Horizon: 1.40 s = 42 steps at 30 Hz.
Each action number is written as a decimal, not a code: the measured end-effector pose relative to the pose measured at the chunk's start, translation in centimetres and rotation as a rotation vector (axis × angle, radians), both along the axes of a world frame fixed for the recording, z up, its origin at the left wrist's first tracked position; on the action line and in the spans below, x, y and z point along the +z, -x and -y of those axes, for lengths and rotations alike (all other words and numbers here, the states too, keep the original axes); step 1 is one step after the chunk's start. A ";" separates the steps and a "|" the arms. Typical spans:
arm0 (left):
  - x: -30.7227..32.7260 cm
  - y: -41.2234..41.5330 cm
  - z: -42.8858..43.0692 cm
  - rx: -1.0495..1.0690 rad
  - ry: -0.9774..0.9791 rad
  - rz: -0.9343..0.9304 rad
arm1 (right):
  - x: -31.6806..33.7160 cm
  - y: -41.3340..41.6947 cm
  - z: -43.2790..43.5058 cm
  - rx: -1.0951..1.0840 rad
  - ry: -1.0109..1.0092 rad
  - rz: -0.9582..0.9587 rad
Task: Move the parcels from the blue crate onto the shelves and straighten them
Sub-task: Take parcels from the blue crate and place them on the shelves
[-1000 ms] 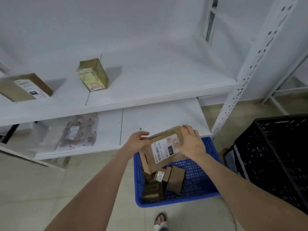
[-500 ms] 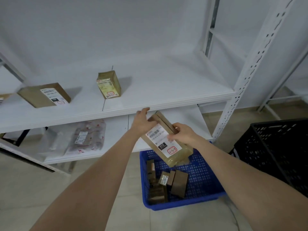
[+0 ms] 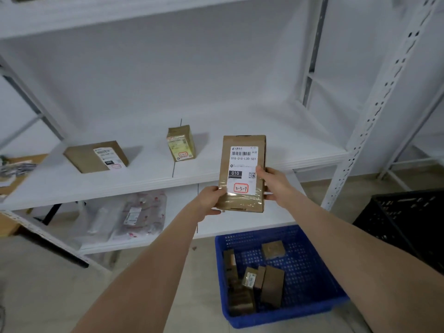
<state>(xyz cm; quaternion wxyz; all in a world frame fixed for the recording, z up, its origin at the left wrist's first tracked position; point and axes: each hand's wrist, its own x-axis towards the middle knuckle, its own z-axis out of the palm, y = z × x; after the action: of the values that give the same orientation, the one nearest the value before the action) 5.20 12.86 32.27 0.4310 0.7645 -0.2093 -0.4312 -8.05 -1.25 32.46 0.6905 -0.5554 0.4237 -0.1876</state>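
Note:
I hold a brown cardboard parcel (image 3: 242, 173) upright, its white label marked 010 and 3-3-7 facing me, in front of the middle shelf's (image 3: 300, 150) edge. My left hand (image 3: 210, 200) grips its lower left corner and my right hand (image 3: 269, 182) its right side. Below on the floor stands the blue crate (image 3: 310, 282) with several small brown parcels (image 3: 269, 287) inside. Two parcels rest on the middle shelf: a flat brown box (image 3: 96, 156) at the left and a small upright box (image 3: 181, 146) near the centre.
Clear plastic mailers (image 3: 129, 216) lie on the lower shelf (image 3: 240, 222). A black crate (image 3: 408, 219) stands at the right. A white perforated upright (image 3: 374, 109) frames the shelf's right end. Papers (image 3: 14, 167) lie on a brown surface at far left.
Both hands have lifted the parcel out of the blue crate, turned it upright and raised it to the middle shelf's height. My view has tilted upward.

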 end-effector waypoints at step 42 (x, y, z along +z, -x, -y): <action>1.2 -3.0 9.3 -0.010 0.182 0.208 | -1.9 -0.6 5.5 0.194 0.200 -0.297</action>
<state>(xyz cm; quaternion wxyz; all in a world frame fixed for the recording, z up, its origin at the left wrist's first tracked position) 8.19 3.57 33.46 0.4723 0.7620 -0.2948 -0.3308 -7.50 -6.80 30.55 0.5767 -0.6811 0.4445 -0.0775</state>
